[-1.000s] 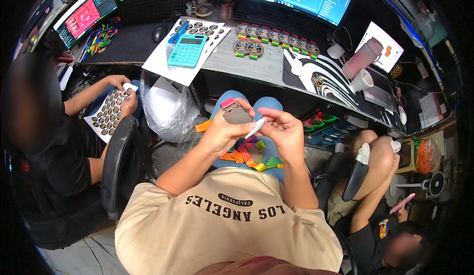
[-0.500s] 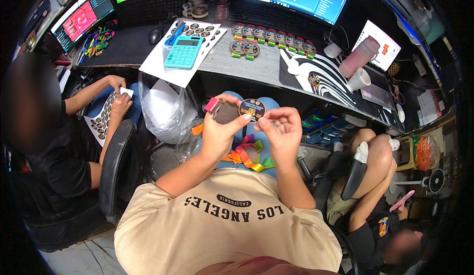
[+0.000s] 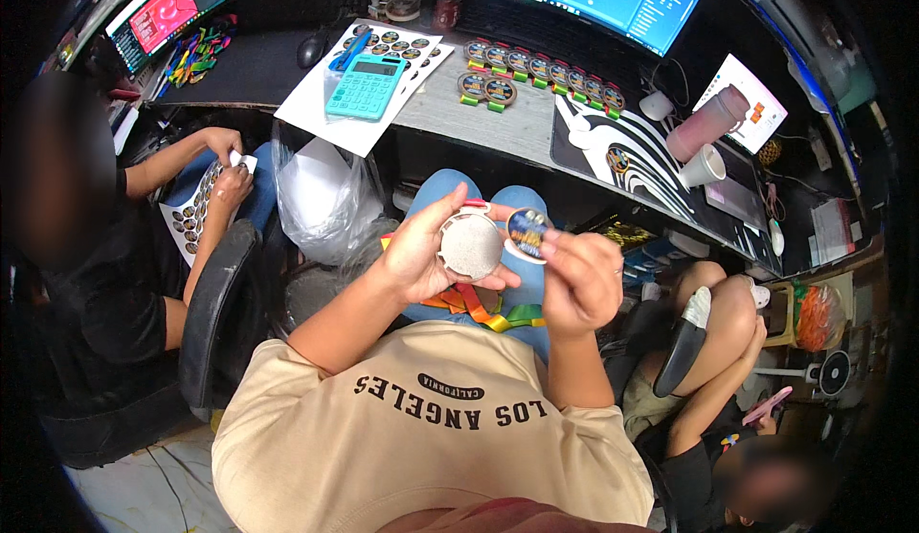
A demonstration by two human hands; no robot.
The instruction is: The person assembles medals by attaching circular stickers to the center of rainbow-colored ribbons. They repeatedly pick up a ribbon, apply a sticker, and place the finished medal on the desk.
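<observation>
My left hand (image 3: pixel 418 254) holds the medal (image 3: pixel 470 244) by its rim, bare face up, over my lap (image 3: pixel 520 198). My right hand (image 3: pixel 586 279) pinches the disc (image 3: pixel 526 231) between its fingers (image 3: pixel 565 249), just beside it. I'd keep the medal steady, touching only the disc's edge.

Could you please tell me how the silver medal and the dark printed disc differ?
The medal is plain silver-grey, while the disc is dark with print. The medal looks larger than the disc. The medal lies in the left hand; the disc is pinched in the right hand. Both are round.
</observation>
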